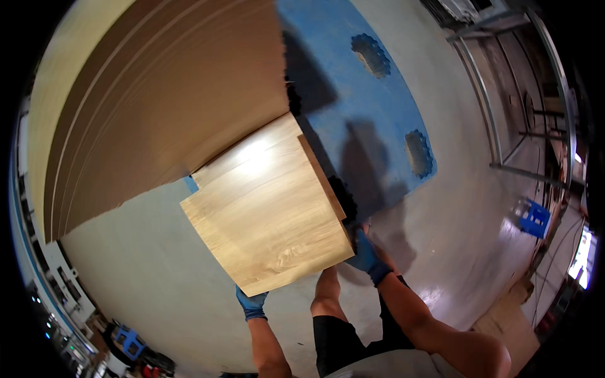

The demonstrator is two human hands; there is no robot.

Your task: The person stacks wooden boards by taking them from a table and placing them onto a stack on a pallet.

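A light wood-grain board (271,208) lies before me, its far edge against large brown sheets. Another board edge (318,170) shows beneath its right side. My left hand (252,303), in a blue glove, holds the near left corner, with its fingers mostly hidden under the board. At the near right corner my right hand (367,257), gloved alike, grips the edge; its fingertips are partly hidden.
Tall brown sheets (183,94) rise at the far left. Beyond the board lies a worn blue pallet (384,113) with ragged openings. A metal frame (485,107) and a blue stool (534,218) stand right. Another blue stool (130,342) is near left.
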